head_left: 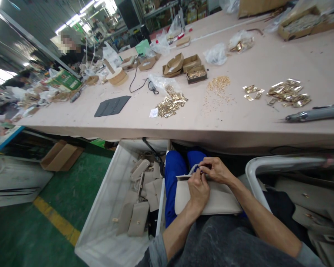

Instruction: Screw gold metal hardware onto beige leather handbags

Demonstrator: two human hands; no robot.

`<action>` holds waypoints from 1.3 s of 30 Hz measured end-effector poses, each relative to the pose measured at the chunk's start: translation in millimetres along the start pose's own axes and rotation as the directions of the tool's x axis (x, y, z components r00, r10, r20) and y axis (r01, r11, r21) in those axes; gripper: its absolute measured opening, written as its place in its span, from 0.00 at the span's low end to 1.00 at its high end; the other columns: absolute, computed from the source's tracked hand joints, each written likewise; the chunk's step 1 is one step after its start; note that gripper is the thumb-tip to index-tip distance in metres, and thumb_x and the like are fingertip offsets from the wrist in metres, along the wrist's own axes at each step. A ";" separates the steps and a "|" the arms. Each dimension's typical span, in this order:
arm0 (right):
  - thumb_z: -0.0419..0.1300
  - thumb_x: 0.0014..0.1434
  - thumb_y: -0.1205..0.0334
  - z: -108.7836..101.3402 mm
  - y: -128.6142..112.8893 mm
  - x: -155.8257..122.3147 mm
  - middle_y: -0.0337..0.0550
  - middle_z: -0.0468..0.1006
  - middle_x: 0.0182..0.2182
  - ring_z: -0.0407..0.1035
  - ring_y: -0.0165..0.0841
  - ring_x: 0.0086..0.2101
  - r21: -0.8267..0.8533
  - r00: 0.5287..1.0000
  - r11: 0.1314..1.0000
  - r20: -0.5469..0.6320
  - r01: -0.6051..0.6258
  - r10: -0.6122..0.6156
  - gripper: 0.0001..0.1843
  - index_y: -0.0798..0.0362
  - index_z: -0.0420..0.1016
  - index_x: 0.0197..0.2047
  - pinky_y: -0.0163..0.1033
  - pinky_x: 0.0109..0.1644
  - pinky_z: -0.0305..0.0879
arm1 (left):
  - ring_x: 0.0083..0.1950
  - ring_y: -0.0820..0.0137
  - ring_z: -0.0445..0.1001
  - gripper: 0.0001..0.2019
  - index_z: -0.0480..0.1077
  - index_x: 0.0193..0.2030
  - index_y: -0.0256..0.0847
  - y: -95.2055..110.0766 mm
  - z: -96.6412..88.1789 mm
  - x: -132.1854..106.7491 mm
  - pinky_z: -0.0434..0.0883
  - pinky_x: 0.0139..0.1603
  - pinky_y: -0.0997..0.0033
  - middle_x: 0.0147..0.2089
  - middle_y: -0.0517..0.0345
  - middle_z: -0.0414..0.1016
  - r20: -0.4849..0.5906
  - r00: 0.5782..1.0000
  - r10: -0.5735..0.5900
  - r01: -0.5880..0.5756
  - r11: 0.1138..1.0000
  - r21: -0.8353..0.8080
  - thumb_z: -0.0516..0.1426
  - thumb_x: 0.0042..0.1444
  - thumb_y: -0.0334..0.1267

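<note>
Two closed pinches: your left hand (199, 188) and right hand (215, 170) gripped bag (222, 200) at eleven o'clock, exact part unclear; steadiness mattered.

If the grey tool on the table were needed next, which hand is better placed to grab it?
Probably the right hand: the grey tool lies off to its right; the left hand, on the bag, is farther away.

The beige handbag of smooth, leather-like material (222, 198), with rounded corners, lies below the near edge of the long pale-pink cloth-covered table (239, 118). Its 1 broad face is turned upward, and its long side runs roughly parallel to this table. On the side toward the table, 1 thin edge sticks out, partly covered.
</note>
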State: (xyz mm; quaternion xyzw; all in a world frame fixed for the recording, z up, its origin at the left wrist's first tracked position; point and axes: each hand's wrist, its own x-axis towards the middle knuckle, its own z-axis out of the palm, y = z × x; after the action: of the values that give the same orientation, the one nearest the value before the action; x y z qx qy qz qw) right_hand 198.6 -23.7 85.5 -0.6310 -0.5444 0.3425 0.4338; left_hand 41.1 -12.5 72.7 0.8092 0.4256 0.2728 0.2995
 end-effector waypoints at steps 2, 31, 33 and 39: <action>0.59 0.63 0.59 -0.5 -0.4 0.0 0.42 0.79 0.30 0.69 0.34 0.30 -0.023 1.000 1.000 -0.010 0.003 -0.004 0.13 0.53 0.84 0.34 0.38 0.36 0.62 | 0.44 0.49 0.82 0.16 0.77 0.54 0.31 -1.1 6.5 -0.2 0.78 0.48 0.52 0.44 0.34 0.83 -0.002 1.000 0.006 -0.006 1.000 0.025 0.50 0.68 0.30; 0.61 0.67 0.56 3.8 6.2 -3.0 0.44 0.78 0.35 0.70 0.34 0.34 0.007 0.997 0.998 0.038 0.061 -0.061 0.13 0.52 0.85 0.45 0.38 0.39 0.63 | 0.44 0.56 0.81 0.14 0.78 0.48 0.37 -10.2 13.9 -2.6 0.76 0.48 0.58 0.42 0.44 0.82 -0.109 0.994 -0.014 0.005 0.997 -0.080 0.50 0.70 0.31; 0.62 0.67 0.51 -7.2 10.3 0.6 0.43 0.77 0.35 0.70 0.34 0.34 0.084 0.983 0.994 0.162 0.068 -0.081 0.16 0.52 0.85 0.48 0.38 0.39 0.63 | 0.42 0.57 0.80 0.14 0.77 0.45 0.38 -9.6 12.8 -3.9 0.76 0.47 0.59 0.39 0.46 0.81 -0.096 0.995 -0.005 -0.003 0.996 -0.092 0.49 0.70 0.30; 0.64 0.66 0.47 -17.4 19.0 10.1 0.42 0.76 0.33 0.67 0.32 0.31 0.168 0.958 0.983 0.263 0.072 -0.115 0.18 0.53 0.86 0.43 0.37 0.37 0.62 | 0.40 0.57 0.79 0.13 0.76 0.43 0.38 -8.4 11.8 -5.2 0.75 0.45 0.60 0.33 0.49 0.79 -0.077 0.997 -0.025 0.017 0.995 -0.094 0.49 0.69 0.29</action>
State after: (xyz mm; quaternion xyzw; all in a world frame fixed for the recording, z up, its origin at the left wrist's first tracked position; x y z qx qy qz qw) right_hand 223.6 -17.3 75.2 -0.5157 -0.5994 0.4467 0.4187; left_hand 42.3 -16.0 57.9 0.7784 0.4323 0.3208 0.3231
